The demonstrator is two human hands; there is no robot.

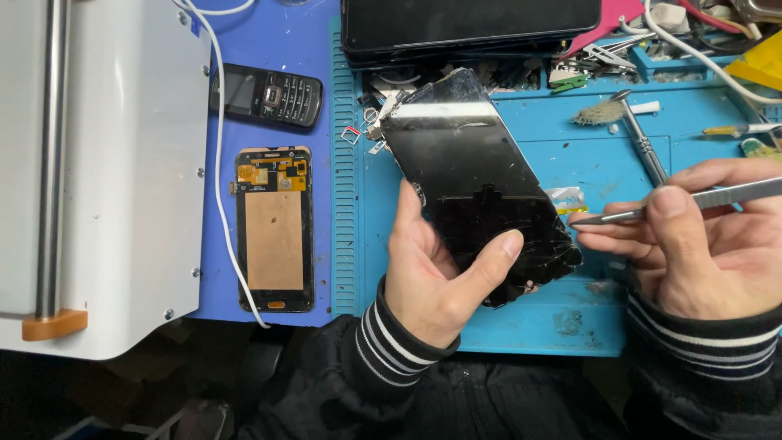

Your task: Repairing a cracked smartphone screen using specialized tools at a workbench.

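left hand (436, 277) clamped around cracked phone screen (476, 183), right hand (705, 244) fingers pinched on metal pry tool (676, 204). better to slide tip flat under broken corner, gently, avoiding glass splinters.

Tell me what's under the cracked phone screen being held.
Under the cracked phone screen, gripped by the left hand, lies the blue work mat and small loose parts near its top edge. Whatever sits directly beneath is covered.

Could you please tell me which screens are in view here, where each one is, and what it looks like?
Cracked phone screen: held in the left hand, black, rectangular.
Screen assembly: face-down on the blue mat, copper back.
Keypad phone: above it, small dark display.
Large dark screen: top edge, black.
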